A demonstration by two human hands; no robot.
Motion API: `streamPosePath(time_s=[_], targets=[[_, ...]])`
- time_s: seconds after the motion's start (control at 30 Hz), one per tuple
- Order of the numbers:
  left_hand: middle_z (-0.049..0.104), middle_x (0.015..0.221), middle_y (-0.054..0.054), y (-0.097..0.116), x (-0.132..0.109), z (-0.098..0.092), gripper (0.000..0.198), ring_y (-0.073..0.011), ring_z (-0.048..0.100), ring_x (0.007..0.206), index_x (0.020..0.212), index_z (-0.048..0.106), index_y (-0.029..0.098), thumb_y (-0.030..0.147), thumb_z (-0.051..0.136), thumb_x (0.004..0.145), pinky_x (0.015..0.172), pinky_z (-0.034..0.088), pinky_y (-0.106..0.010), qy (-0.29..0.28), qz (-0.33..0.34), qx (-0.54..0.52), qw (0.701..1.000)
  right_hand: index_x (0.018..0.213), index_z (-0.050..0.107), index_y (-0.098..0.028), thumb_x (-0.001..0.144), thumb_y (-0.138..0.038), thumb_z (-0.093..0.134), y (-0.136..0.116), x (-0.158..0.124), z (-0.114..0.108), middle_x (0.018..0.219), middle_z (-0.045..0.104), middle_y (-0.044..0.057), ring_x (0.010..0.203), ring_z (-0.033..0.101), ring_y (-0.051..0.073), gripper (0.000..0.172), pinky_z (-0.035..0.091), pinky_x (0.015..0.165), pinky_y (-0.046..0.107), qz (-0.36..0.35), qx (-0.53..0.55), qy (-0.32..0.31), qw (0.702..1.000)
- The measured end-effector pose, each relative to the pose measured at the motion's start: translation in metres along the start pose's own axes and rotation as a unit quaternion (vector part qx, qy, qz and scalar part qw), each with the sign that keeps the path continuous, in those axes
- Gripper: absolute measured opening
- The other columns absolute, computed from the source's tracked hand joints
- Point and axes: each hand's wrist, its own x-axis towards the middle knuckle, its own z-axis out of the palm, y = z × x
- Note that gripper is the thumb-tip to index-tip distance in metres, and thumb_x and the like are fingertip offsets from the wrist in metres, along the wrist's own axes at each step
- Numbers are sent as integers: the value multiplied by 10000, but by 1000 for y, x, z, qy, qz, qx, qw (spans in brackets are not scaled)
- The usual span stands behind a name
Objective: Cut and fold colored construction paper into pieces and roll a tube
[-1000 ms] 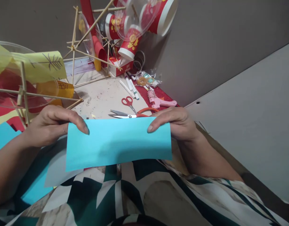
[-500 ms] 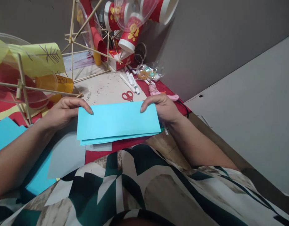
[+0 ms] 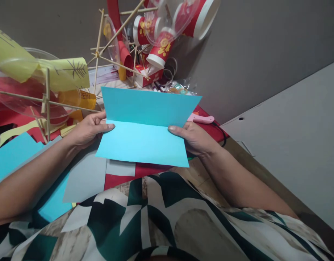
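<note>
A light blue sheet of paper (image 3: 145, 127) is spread open in front of me, with a crease running across its middle and its far half standing up. My left hand (image 3: 88, 128) pinches the sheet's left edge at the crease, thumb on top. My right hand (image 3: 192, 136) grips the right edge the same way. The raised half hides the scissors and pens behind it.
A stick frame with red paper cups (image 3: 161, 40) stands at the back. Another frame with clear plastic and yellow paper (image 3: 42, 83) is at the left. Blue paper sheets (image 3: 12, 156) lie at left, a pink glue gun (image 3: 201, 117) at right, beside a grey wall.
The folded blue sheet was moved away from me and then unfolded; its far half now stands up. Both hands kept hold of its side edges.
</note>
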Motion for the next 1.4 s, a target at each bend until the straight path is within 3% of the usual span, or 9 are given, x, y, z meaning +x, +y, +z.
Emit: streamPosePath(time_s=[0.2, 0.43, 0.63, 0.77, 0.83, 0.9, 1.1, 1.23, 1.4], targets=[[776, 769, -41, -1, -1, 1, 546, -168, 721, 617, 1179, 705, 158, 264, 881, 674, 648, 598, -263, -10, 5, 4, 1000, 682, 752, -188, 532, -508, 931, 0, -4, 0, 678, 751, 24, 585, 675, 134, 396, 573, 597, 248, 21, -10, 19, 1000], [775, 870, -34, 3, -3, 10, 594, -194, 729, 743, 1233, 672, 186, 234, 866, 674, 675, 576, -251, 44, 36, -33, 998, 830, 742, -211, 562, -436, 922, 7, 0, 7, 897, 791, 59, 814, 747, 261, 393, 624, 799, 421, 22, 55, 44, 997], [738, 876, -44, 11, -2, 6, 346, -171, 723, 741, 1198, 647, 186, 343, 645, 890, 639, 595, -238, 53, -3, -188, 981, 857, 709, -251, 652, -387, 860, 7, 10, 11, 983, 782, 32, 1042, 714, 275, 289, 561, 1001, 456, -142, 90, 160, 973], [703, 1235, -151, 9, -12, 20, 583, -252, 729, 1020, 1347, 552, 167, 269, 754, 810, 805, 617, -308, -17, -38, -162, 986, 848, 700, -256, 736, -381, 788, 10, 15, 21, 1013, 775, 17, 1107, 684, 231, 189, 489, 1092, 408, -237, 81, 259, 933], [708, 1232, -146, 4, -18, 33, 653, -275, 713, 1077, 1353, 551, 187, 279, 817, 763, 864, 610, -350, -71, -50, -159, 983, 887, 711, -244, 782, -387, 751, 15, 14, 31, 1012, 769, 18, 1080, 689, 212, 182, 491, 1077, 386, -246, 57, 275, 928], [748, 1097, -124, -3, -22, 45, 495, -264, 730, 1017, 1199, 639, 169, 360, 813, 777, 850, 616, -356, -75, -58, -166, 982, 887, 716, -228, 820, -397, 719, 22, 10, 45, 966, 763, 18, 1048, 692, 198, 181, 509, 1035, 360, -242, 20, 271, 932], [730, 758, -63, -16, -19, 51, 97, -171, 698, 640, 842, 695, 121, 217, 698, 857, 556, 608, -259, 76, -30, -129, 988, 659, 655, -218, 795, -447, 748, 30, -5, 62, 765, 717, 32, 806, 695, 200, 282, 572, 810, 346, -157, -41, 189, 969], [673, 636, -27, -15, -15, 41, 145, -129, 619, 502, 706, 676, 129, 213, 741, 805, 453, 540, -209, 67, -26, -90, 993, 722, 665, -256, 708, -529, 804, 12, -10, 41, 746, 709, 20, 710, 684, 214, 307, 587, 636, 357, -115, 23, 170, 978], [628, 547, -5, -13, -10, 36, 270, -95, 565, 461, 618, 683, 133, 321, 844, 725, 436, 506, -177, -2, -35, -85, 996, 803, 691, -265, 579, -445, 897, -7, -16, 15, 835, 740, 28, 779, 701, 234, 354, 617, 673, 388, -26, 57, 121, 991]])
